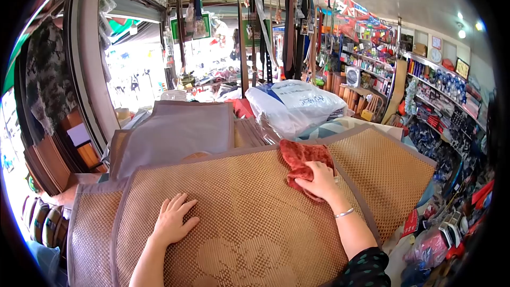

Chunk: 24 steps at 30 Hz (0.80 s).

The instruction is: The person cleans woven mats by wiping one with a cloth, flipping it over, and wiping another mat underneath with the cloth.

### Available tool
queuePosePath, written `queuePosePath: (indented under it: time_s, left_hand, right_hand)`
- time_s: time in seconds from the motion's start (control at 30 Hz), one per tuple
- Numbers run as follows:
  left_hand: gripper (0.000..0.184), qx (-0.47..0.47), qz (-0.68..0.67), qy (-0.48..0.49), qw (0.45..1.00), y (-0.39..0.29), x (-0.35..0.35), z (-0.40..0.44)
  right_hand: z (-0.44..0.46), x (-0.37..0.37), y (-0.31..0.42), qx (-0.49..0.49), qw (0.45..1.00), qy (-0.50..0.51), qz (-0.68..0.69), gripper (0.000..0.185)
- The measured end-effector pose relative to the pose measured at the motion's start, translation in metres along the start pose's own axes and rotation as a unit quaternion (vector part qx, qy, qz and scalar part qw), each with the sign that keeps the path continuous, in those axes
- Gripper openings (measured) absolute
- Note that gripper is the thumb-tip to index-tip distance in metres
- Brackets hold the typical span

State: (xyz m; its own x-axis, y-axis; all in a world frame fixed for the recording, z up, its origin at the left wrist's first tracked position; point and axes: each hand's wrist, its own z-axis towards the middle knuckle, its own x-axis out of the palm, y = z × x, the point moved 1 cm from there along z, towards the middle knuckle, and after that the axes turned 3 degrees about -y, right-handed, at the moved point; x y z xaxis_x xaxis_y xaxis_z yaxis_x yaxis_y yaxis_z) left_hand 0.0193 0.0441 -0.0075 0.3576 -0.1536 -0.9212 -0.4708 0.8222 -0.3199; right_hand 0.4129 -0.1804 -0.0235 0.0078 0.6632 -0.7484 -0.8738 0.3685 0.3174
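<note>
Silver bracelet (344, 213), dotted dark sleeve (365, 270)

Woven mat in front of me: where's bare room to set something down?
The mat is bare between your left hand and the red cloth, and nearer you over its pale pattern. It's crowded at the cloth under your right hand, and past the far edge by the white bundle.

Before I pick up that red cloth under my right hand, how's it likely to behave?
The red cloth will probably flop, since it already lies bunched and folded. It looks light, being one small, soft-looking piece. It seems unlikely to roll, as it slumps loosely on the woven mat.
</note>
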Motion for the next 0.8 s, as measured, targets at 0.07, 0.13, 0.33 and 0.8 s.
queuePosePath:
  time_s: [0.07,0.13,0.33,0.8]
  left_hand:
    - [0.06,-0.002,0.003,0.003,1.0,0.0,-0.001,0.001]
    - [0.06,-0.001,0.008,0.002,1.0,0.0,-0.001,0.001]
    - [0.06,0.003,0.009,-0.009,1.0,0.003,0.002,0.001]
    - [0.061,0.003,-0.001,0.002,1.0,0.001,0.0,0.0]
  right_hand:
    - [-0.009,0.0,0.028,-0.083,0.996,0.014,0.042,0.064]
    - [-0.023,-0.009,0.084,-0.193,0.971,0.098,0.101,0.062]
    - [-0.081,-0.002,0.162,-0.414,0.839,0.222,0.276,0.068]
    - [-0.001,-0.003,0.0,-0.016,0.999,-0.029,-0.037,0.061]
